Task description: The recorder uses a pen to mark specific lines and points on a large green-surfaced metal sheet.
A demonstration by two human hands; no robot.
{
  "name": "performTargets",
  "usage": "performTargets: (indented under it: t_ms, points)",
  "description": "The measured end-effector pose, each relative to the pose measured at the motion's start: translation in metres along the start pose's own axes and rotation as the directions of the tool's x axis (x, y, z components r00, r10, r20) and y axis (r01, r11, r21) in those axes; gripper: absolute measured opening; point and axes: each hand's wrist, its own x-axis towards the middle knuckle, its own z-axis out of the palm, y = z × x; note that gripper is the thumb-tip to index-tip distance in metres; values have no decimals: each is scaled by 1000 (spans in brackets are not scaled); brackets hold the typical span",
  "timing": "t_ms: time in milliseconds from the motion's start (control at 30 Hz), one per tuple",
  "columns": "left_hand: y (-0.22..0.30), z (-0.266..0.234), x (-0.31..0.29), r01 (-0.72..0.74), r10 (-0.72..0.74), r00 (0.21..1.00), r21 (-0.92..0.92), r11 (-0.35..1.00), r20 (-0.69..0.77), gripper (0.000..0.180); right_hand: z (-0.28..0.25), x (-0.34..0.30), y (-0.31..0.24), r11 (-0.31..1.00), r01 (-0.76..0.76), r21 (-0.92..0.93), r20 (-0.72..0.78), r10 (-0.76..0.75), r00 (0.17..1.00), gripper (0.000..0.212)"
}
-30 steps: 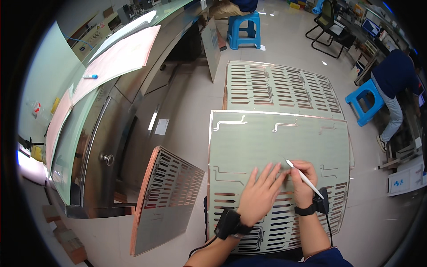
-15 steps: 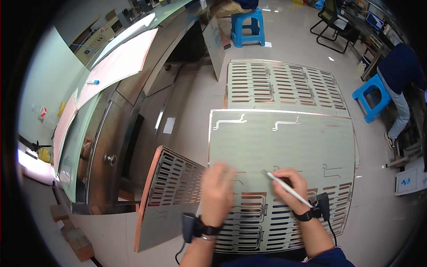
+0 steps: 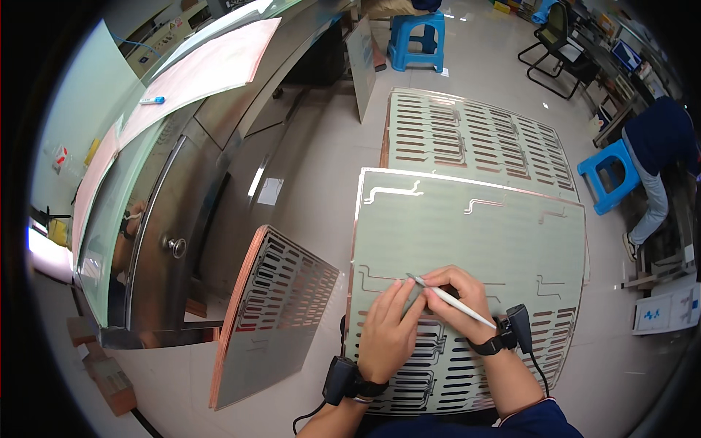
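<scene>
The white pen-shaped tool, probably light, stiff and best pinched near its tip, was gripped by closed fingers of the right hand toward the nearest panel's left edge, any hold by the bunched left hand being unclear.

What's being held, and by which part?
The right hand holds a white pen-shaped tool near its tip; whether the left hand holds anything cannot be told.

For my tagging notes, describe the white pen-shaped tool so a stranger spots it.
Over the nearest large pale-green rectangular panel, find the bare right hand. It holds the slim white pen-shaped tool, the only plain white stick there.
</scene>
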Motion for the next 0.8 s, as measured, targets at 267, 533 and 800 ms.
performTargets:
  t_ms: [267,533,800]
  points:
    - [1,-1,1,1,-1,1000,3,1000,21,44,2,0,5,999,-25,-36,-26,24,999,10]
    - [1,0,-1,7,-7,999,18,1000,39,43,8,-3,7,982,85,-170,-90,-101,991,11]
    - [0,0,-2,5,-7,999,37,999,36,45,4,-3,5,993,59,-101,-43,-64,997,11]
